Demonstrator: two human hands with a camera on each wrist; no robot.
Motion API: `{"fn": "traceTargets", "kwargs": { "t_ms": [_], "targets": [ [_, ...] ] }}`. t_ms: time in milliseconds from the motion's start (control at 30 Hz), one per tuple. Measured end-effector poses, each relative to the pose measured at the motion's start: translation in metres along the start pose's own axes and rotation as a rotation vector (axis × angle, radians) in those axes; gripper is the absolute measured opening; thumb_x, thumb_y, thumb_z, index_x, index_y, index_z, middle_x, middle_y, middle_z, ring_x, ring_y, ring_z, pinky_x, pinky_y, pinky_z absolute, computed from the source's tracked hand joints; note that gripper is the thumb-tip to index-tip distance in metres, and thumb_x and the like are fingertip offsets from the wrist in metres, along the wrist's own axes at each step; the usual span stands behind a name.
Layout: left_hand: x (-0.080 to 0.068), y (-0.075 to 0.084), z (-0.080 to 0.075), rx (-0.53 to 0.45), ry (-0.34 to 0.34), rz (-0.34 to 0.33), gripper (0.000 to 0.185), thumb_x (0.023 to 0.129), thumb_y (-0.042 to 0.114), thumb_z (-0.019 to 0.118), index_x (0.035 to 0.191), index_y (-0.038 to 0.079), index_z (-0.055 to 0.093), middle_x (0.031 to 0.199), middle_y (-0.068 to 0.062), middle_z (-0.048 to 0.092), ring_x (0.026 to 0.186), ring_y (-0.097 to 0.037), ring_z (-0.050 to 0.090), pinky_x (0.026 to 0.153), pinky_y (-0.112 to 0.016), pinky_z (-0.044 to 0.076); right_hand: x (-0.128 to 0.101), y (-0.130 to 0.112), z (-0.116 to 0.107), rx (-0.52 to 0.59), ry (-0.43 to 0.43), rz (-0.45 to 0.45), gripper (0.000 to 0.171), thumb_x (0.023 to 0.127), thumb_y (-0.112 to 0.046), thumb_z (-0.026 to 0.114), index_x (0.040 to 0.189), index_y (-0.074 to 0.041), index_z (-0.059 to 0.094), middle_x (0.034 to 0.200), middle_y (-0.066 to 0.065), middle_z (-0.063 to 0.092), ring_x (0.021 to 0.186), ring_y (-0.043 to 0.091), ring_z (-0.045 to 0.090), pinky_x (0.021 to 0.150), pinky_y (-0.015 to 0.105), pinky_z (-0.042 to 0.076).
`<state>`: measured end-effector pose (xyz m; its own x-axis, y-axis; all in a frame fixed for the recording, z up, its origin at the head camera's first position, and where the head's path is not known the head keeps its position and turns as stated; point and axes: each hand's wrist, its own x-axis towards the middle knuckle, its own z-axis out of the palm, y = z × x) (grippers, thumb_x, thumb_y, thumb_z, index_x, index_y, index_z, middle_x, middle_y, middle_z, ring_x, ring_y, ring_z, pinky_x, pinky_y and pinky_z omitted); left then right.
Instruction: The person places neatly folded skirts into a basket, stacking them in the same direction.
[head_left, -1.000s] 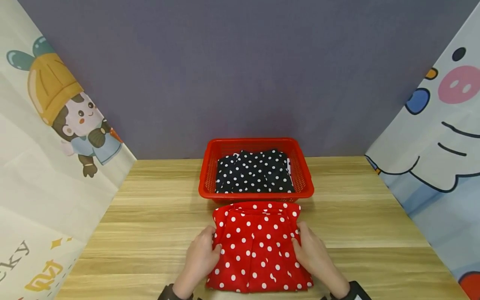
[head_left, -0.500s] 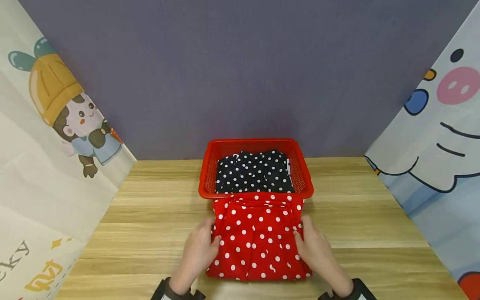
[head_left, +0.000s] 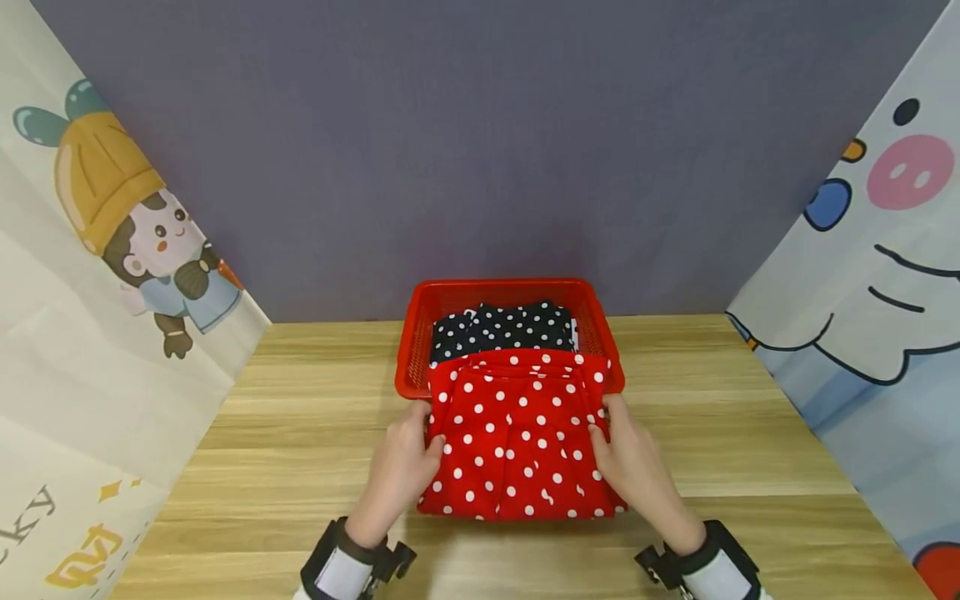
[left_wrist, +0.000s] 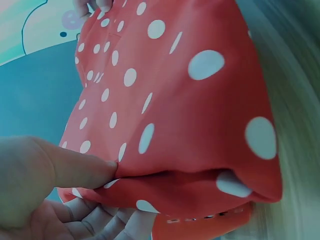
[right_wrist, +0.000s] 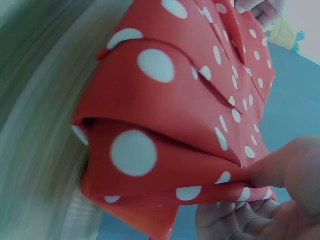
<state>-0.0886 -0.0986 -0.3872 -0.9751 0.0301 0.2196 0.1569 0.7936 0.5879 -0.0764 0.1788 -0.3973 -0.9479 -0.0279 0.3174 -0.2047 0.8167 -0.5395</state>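
Observation:
A folded red cloth with white dots [head_left: 517, 433] is lifted off the wooden table [head_left: 300, 433], its far edge over the near rim of a red basket [head_left: 411, 342]. My left hand [head_left: 408, 457] grips its left side, thumb on top and fingers underneath [left_wrist: 100, 220]. My right hand [head_left: 626, 454] grips its right side the same way [right_wrist: 280, 175]. A folded dark cloth with white dots [head_left: 502, 327] lies in the basket, partly covered by the red one.
A grey wall stands behind the basket. Cartoon-printed panels [head_left: 97, 275] [head_left: 870, 250] close in the left and right sides of the table. Black and white wrist bands [head_left: 341, 567] sit on both wrists.
Both hands have lifted the red cloth and carried it away from me; its far edge now overlaps the basket's front rim and hides part of the dark cloth.

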Motion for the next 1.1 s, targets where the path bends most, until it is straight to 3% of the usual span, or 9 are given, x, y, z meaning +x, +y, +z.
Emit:
{"fn": "traceTargets", "kwargs": {
  "t_ms": [167, 400, 733, 1100],
  "targets": [
    [0.014, -0.001, 0.002, -0.018, 0.025, 0.019, 0.031, 0.078, 0.007, 0.069, 0.106, 0.001, 0.057, 0.09, -0.01, 0.063, 0.069, -0.017, 0.055, 0.058, -0.028, 0.049, 0.015, 0.002, 0.0, 0.0, 0.001, -0.021, 0.043, 0.079, -0.004, 0.067, 0.114, 0.001, 0.041, 0.1, 0.019, 0.06, 0.076, 0.028, 0.064, 0.059, 0.042, 0.055],
    [0.032, 0.0, 0.002, -0.046, 0.012, 0.003, 0.03, 0.079, 0.008, 0.068, 0.106, 0.001, 0.056, 0.091, -0.01, 0.061, 0.072, -0.018, 0.055, 0.06, -0.029, 0.05, 0.038, 0.004, 0.0, 0.008, -0.003, -0.067, 0.04, 0.081, -0.003, 0.065, 0.114, 0.004, 0.042, 0.102, 0.022, 0.058, 0.084, 0.031, 0.062, 0.065, 0.047, 0.054],
    [0.065, 0.001, -0.002, -0.02, 0.06, 0.061, 0.026, 0.079, 0.007, 0.064, 0.103, -0.002, 0.058, 0.09, -0.013, 0.063, 0.075, -0.023, 0.058, 0.063, -0.035, 0.052, 0.075, 0.006, -0.002, -0.036, -0.007, -0.092, 0.034, 0.083, -0.004, 0.061, 0.111, 0.005, 0.044, 0.097, 0.021, 0.058, 0.081, 0.031, 0.06, 0.068, 0.047, 0.053],
    [0.093, 0.003, -0.007, 0.01, 0.017, 0.033, 0.028, 0.08, 0.01, 0.063, 0.105, -0.001, 0.059, 0.092, -0.014, 0.066, 0.077, -0.025, 0.062, 0.064, -0.038, 0.052, 0.101, 0.006, -0.003, -0.079, -0.023, -0.101, 0.032, 0.085, -0.006, 0.058, 0.112, 0.006, 0.045, 0.096, 0.023, 0.057, 0.082, 0.034, 0.061, 0.067, 0.048, 0.053]
  ]
}}
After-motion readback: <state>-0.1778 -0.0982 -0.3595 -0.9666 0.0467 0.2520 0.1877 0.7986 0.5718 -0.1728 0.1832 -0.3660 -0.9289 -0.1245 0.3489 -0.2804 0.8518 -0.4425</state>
